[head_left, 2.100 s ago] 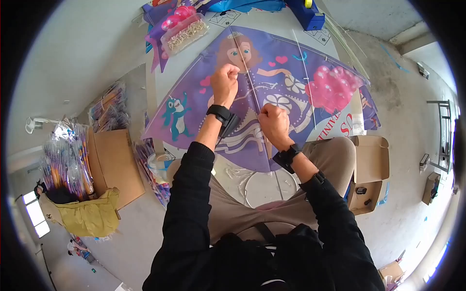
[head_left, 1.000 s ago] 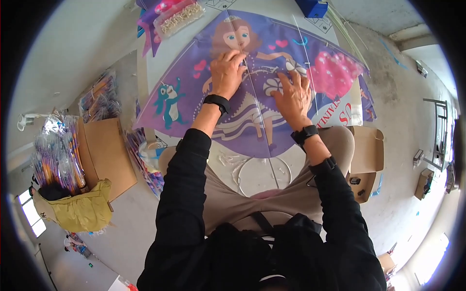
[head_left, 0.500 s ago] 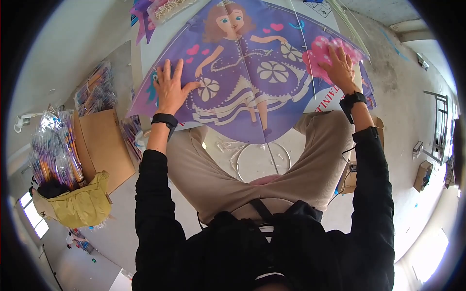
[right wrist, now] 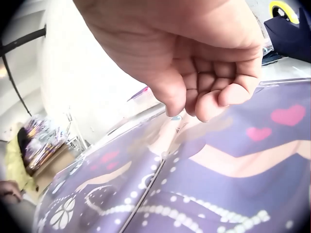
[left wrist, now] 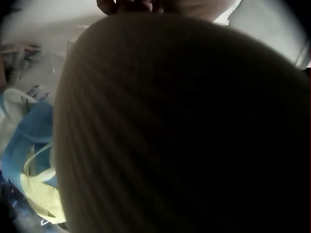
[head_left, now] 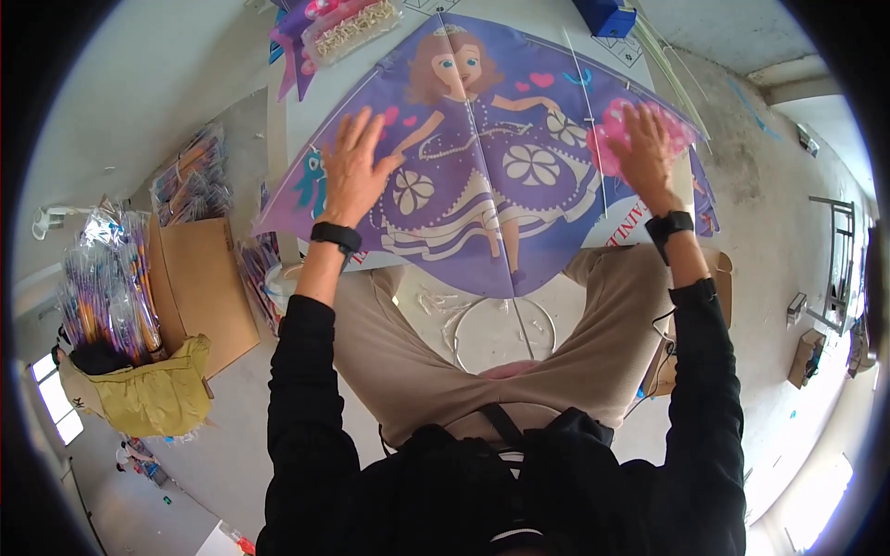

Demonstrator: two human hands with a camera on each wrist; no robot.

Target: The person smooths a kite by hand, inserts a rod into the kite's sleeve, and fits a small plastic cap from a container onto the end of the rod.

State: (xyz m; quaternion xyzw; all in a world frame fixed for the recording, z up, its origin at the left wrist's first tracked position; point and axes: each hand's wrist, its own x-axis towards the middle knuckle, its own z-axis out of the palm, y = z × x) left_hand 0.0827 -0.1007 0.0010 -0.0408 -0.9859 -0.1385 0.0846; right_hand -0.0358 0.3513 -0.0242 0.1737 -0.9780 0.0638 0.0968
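A purple kite (head_left: 445, 222) printed with a princess, hearts and pink balloons lies spread in front of me. A thin rod (right wrist: 146, 191) runs down its middle, and a white stick (head_left: 595, 148) crosses its right part. In the head view my left hand (head_left: 352, 171) is over the left side by the blue animal print, its fingers spread. My right hand (head_left: 646, 162) lies over the pink balloon print with straight fingers. Neither hand holds anything there. A trouser leg (left wrist: 146, 121) fills most of the left wrist view.
Beyond the kite are a clear box of small pale pieces (head_left: 357, 32) and a blue tape dispenser (head_left: 604, 17). Long pale sticks (head_left: 663, 60) lie at the back right. Wrapped bundles (head_left: 107, 292) and a cardboard box (head_left: 204, 287) stand on the left.
Both hands were curled near the kite's middle rod. They have since opened and moved apart to its left and right sides. The left hand has lately shifted slightly up and inward.
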